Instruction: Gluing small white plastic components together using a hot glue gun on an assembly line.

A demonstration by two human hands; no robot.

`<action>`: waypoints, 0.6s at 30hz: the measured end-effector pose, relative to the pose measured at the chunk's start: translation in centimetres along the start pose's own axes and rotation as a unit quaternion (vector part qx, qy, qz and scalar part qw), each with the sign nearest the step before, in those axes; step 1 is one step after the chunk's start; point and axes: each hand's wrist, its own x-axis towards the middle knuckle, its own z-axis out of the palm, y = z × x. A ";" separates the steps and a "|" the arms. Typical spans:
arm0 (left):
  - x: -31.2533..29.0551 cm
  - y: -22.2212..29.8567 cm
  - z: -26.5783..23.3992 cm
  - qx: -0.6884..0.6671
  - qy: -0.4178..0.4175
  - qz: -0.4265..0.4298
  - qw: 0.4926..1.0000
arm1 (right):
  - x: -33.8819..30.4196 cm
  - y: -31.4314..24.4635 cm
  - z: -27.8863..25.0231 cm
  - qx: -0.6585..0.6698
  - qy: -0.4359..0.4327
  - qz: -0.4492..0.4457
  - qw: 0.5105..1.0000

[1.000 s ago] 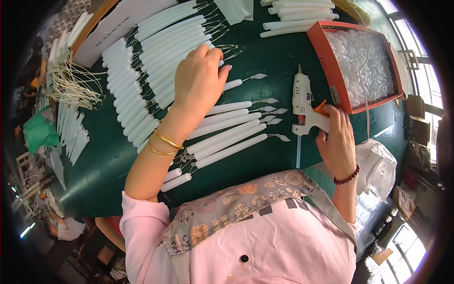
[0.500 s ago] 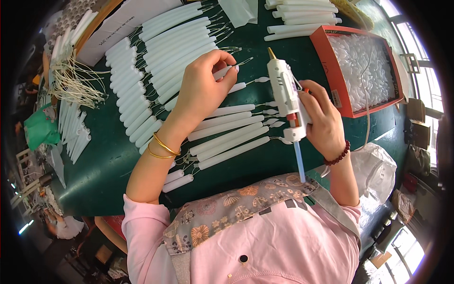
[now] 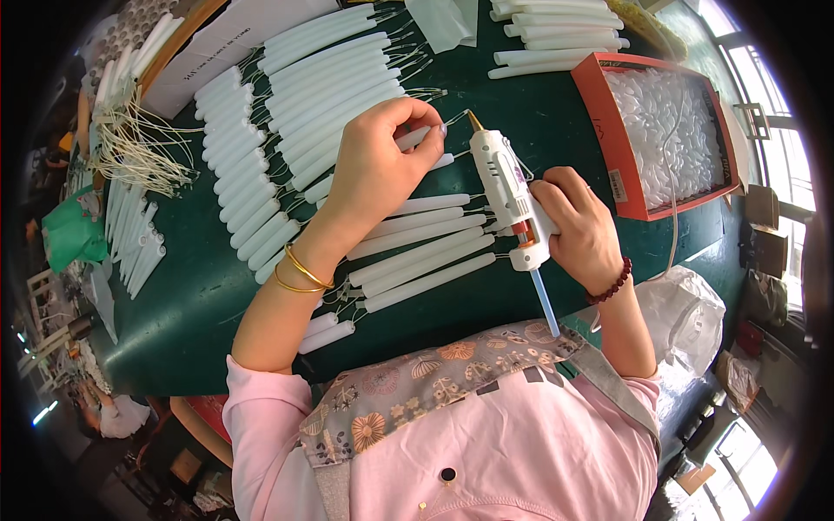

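Observation:
My left hand pinches a white candle-shaped tube near its end, and thin wires stick out from that end. My right hand is wrapped around the grip of a white hot glue gun. The gun's brass nozzle points away from me and meets or nearly meets the wire tip; I cannot tell if they touch. From the gun's rear hangs a bluish glue stick. Below my hands lie several white candle tubes, their right ends partly hidden by the gun.
Many wired white tubes lie in rows on the dark green table. A red box of clear flame-shaped pieces stands at right, a cord across it. Pale wires lie at left, a plastic bag at lower right.
The glue gun has moved left and slightly down, bringing its nozzle from apart to beside the wire tip. My left hand has shifted slightly right with the tube.

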 end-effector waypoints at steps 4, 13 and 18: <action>-0.2 0.3 -0.1 -0.006 -0.004 -0.006 1.000 | 0.0 0.0 0.1 0.002 -0.003 0.005 1.000; -0.2 0.4 0.0 -0.024 -0.009 -0.011 1.000 | -0.3 0.2 -0.5 -0.014 -0.008 0.008 1.000; -0.1 0.7 0.0 -0.043 -0.024 -0.013 0.999 | -1.6 0.3 -3.6 -0.002 -0.064 0.088 0.994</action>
